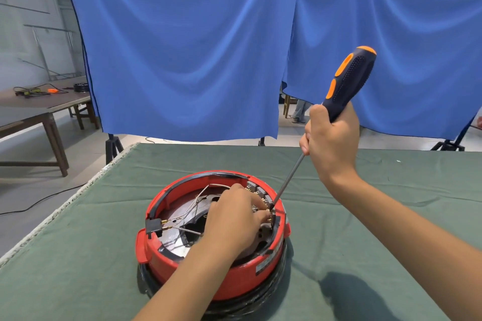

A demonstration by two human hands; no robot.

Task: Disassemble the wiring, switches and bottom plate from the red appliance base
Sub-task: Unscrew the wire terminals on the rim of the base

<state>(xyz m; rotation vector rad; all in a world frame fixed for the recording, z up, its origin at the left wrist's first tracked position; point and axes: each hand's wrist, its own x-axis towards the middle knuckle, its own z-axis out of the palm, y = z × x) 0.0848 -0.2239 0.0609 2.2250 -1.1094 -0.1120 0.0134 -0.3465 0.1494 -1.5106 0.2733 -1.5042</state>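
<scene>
Little is done: our right grip (pixel 330 143) clasps the screwdriver (pixel 348 81), left grip (pixel 234 219) pinches wiring (pixel 190 212) beneath its tip; switches (pixel 258 190) remain mounted.

Both bare forearms reach forward from the bottom edge. The left hand (pixel 234 219) lies low, palm down, fingers curled and bunched toward the right, their tips pinched together on something too small to make out. The right hand (pixel 330 141) is raised well above it, wrist bent, fingers and thumb wrapped in a fist around a tool handle that tilts up and right.
</scene>
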